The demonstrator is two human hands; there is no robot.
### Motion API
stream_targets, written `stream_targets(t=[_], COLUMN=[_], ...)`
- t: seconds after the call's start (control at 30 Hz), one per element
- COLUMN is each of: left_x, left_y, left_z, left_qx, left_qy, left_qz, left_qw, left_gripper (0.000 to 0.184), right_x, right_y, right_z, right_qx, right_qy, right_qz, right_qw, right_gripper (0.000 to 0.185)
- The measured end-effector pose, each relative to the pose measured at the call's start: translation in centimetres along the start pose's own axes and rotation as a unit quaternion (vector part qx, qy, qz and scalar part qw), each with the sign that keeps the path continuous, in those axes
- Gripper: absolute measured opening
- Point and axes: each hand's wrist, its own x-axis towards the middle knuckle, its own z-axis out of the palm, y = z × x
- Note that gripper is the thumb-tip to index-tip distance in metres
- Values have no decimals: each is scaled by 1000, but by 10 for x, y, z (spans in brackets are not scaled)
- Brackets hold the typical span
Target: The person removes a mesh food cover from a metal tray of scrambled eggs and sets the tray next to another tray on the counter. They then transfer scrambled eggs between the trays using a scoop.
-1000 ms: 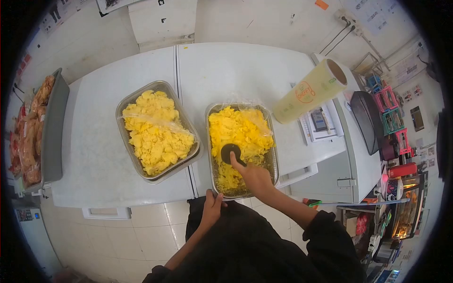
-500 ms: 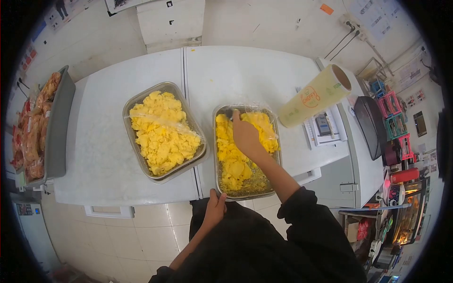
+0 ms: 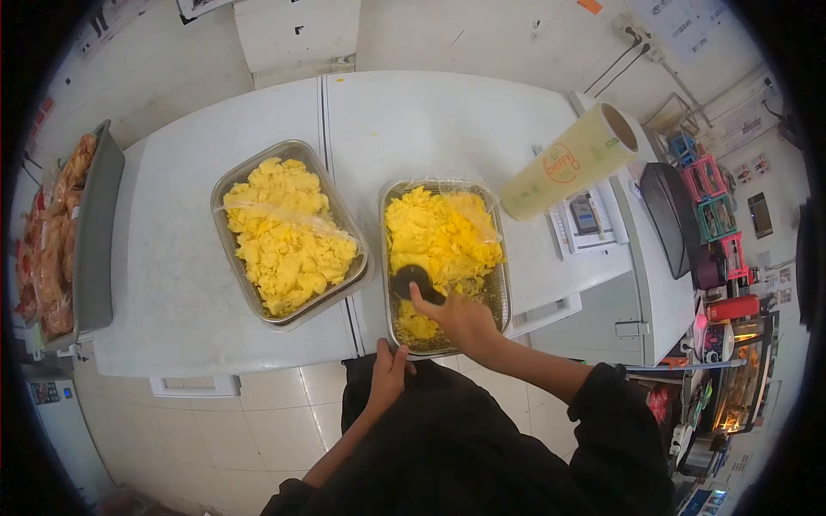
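My right hand (image 3: 465, 322) is closed around a black spoon (image 3: 412, 280) with a round head. That head rests on yellow, lumpy food (image 3: 439, 228) resembling scrambled egg, inside a metal tray (image 3: 506, 301). Thin clear film lies crumpled over the tray's far right part, and near the front the layer of food is thin. At the near left corner, my left hand (image 3: 391, 374) is closed on the tray's edge, thumb up. To the left stands a second metal tray (image 3: 225, 249), heaped with similar yellow food (image 3: 288, 232) under a strip of clear film.
A large roll of plastic film (image 3: 564, 163) lies slanted right of the trays, beside papers and a small grey device (image 3: 584, 215). A grey crate (image 3: 101, 232) of bagged meat is at the far left. Both trays stand on a white worktop (image 3: 163, 284).
My right hand has drawn the spoon from the tray's far side toward its near left part, shifting food along. The left hand stays at the corner. The view has shifted slightly.
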Motion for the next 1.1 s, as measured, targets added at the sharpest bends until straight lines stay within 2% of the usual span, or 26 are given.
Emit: stream_targets(t=[0.1,0.17,0.2,0.27,0.37,0.53,0.6,0.7,0.73,0.8,0.83,0.9,0.97,1.03,1.1], left_x=[-2,1,2,1,1,-1,-1,1,1,-1,-1,-2,0,-2,0], left_y=[15,18,16,15,15,19,18,18,18,20,21,20,23,26,25], left_z=[-1,-1,-1,-2,-4,-3,-4,-3,-3,-4,-2,1,-2,-1,-6], left_qx=[-10,-5,-11,-16,-13,-49,-52,-56,-53,-61,-73,-80,-82,-89,-37], left_qy=[19,23,22,20,-1,-5,-10,-14,-13,-13,-12,-9,-7,2,-5], left_qz=[13,11,5,-2,-22,-25,-32,-33,-33,-36,-36,-41,-43,-54,-59], left_qw=[1000,1000,1000,1000,1000,998,998,998,998,997,997,996,996,995,998], left_gripper=[25,24,24,24,25,24,24,23,23,23,23,23,23,25,25], right_x=[-18,-13,-2,23,46,4,-19,-37,-34,-22,-12,11,5,-16,-26], right_y=[6,14,20,33,44,12,8,24,24,20,17,5,-6,-2,12], right_z=[8,-15,-25,-41,13,17,11,11,1,-19,-13,15,25,15,-7], right_qx=[-1,115,116,139,60,135,85,145,147,133,134,117,170,194,226], right_qy=[6,-38,-38,35,64,50,-36,-51,-51,25,25,119,91,12,25], right_qz=[-28,-3,-3,126,148,160,112,125,126,172,176,142,143,121,126], right_qw=[1000,993,993,982,985,977,989,980,980,976,975,976,971,973,966], right_gripper=[63,61,61,55,50,48,51,53,53,51,51,47,42,45,43])
